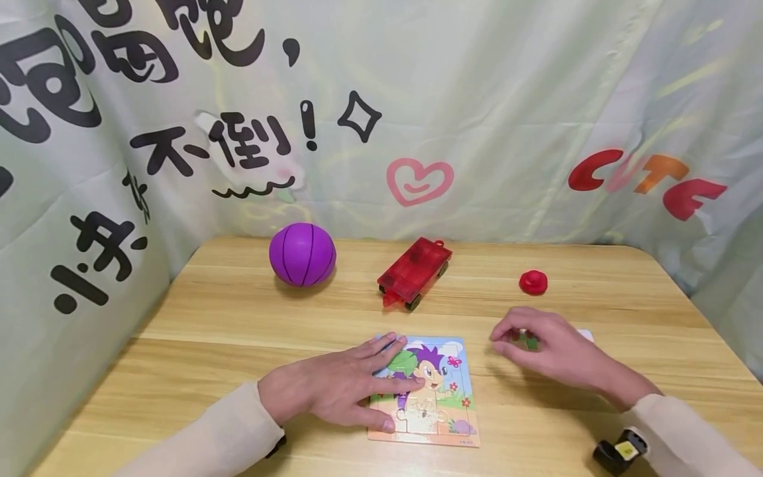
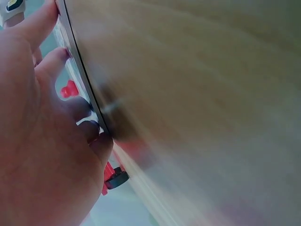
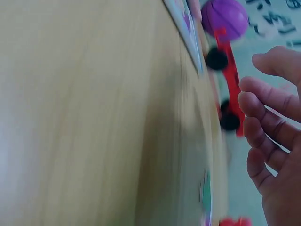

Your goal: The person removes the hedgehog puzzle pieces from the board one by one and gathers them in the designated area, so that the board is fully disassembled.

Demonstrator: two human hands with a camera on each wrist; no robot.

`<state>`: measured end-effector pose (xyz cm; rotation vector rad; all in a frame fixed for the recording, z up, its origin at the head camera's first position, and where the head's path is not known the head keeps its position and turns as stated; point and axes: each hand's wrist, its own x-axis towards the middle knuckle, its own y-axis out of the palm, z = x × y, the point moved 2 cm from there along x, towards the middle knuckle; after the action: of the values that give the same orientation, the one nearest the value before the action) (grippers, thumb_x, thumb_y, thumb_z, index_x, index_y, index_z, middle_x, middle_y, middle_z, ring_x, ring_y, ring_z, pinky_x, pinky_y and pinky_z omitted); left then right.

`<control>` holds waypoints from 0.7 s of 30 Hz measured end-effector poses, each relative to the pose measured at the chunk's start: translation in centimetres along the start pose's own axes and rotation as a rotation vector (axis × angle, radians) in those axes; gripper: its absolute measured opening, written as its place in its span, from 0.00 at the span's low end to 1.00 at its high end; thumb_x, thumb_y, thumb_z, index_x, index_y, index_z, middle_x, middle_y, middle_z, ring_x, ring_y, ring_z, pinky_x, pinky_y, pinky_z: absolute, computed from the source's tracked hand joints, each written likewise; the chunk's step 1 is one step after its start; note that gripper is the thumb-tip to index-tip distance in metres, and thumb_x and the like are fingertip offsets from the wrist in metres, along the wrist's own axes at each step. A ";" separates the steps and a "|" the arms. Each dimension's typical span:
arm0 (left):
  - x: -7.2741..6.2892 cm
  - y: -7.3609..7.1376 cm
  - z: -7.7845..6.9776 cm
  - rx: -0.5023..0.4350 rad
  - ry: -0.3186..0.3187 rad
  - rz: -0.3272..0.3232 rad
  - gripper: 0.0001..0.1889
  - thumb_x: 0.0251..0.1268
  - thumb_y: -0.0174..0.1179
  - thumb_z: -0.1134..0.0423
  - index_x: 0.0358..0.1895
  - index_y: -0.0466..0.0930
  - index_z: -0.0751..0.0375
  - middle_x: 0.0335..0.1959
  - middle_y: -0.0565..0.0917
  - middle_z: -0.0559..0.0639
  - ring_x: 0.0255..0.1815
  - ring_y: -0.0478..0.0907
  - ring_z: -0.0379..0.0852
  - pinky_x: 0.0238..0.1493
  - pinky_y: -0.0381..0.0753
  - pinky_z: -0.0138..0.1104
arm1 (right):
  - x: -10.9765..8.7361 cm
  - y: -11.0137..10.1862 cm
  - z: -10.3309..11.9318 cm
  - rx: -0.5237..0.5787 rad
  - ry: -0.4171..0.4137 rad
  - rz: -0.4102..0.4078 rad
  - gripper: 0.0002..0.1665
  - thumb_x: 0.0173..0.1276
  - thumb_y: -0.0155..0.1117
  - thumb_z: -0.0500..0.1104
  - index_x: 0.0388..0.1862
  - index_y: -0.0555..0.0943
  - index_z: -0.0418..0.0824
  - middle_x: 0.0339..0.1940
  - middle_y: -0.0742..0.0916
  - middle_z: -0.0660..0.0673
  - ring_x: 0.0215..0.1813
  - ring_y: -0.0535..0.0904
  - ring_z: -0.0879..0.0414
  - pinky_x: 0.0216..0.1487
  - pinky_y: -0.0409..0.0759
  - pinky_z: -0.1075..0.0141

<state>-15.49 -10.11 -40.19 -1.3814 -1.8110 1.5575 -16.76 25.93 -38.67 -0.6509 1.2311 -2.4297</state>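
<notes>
On the worktop (image 1: 226, 311), the ball (image 1: 303, 255) sits by the far edge towards the far left corner, and nearer the viewer the left hand (image 1: 334, 384) lies with straight, spread fingers over the left edge of the puzzle (image 1: 459, 404), gripping nothing. The puzzle lies flat, well in from the far edge, with the cart (image 1: 415, 270) beyond it near that edge's middle. Towards the far right corner sits a red knob (image 1: 533, 283); nearer, the right hand (image 1: 557, 348) hangs loosely curled, holding nothing, partly hiding a flat piece (image 1: 587, 334).
</notes>
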 end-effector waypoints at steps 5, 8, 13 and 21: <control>-0.1 -0.1 0.1 -0.018 0.000 -0.013 0.34 0.83 0.48 0.30 0.87 0.52 0.20 0.94 0.38 0.53 0.94 0.35 0.54 0.91 0.54 0.51 | 1.8 1.6 2.1 0.046 0.035 0.105 0.03 0.77 0.74 0.52 0.45 0.88 0.61 0.41 0.86 0.67 0.45 0.80 0.67 0.50 0.83 0.67; -0.4 -0.2 0.3 -0.035 -0.013 -0.013 0.34 0.82 0.49 0.29 0.86 0.53 0.19 0.94 0.38 0.52 0.94 0.36 0.55 0.90 0.55 0.51 | 2.7 2.5 2.8 0.071 0.045 0.143 0.04 0.77 0.74 0.53 0.47 0.88 0.60 0.42 0.86 0.66 0.46 0.81 0.66 0.52 0.84 0.66; -1.0 -0.4 0.6 -0.048 -0.052 -0.005 0.33 0.82 0.47 0.27 0.85 0.52 0.15 0.94 0.36 0.51 0.94 0.35 0.54 0.90 0.56 0.53 | 4.0 4.1 3.6 0.132 0.024 0.172 0.07 0.77 0.74 0.52 0.48 0.89 0.55 0.42 0.87 0.63 0.45 0.81 0.64 0.47 0.83 0.68; -2.0 0.0 0.5 -0.032 -0.055 -0.017 0.32 0.83 0.45 0.28 0.85 0.52 0.16 0.93 0.37 0.57 0.94 0.36 0.55 0.89 0.57 0.52 | 5.4 6.5 5.3 0.227 0.000 0.210 0.06 0.76 0.75 0.48 0.48 0.89 0.53 0.42 0.87 0.59 0.44 0.82 0.64 0.48 0.85 0.68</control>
<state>-14.99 -12.04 -39.77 -1.3456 -1.8829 1.5795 -17.79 16.08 -39.93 -0.4334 0.9512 -2.3454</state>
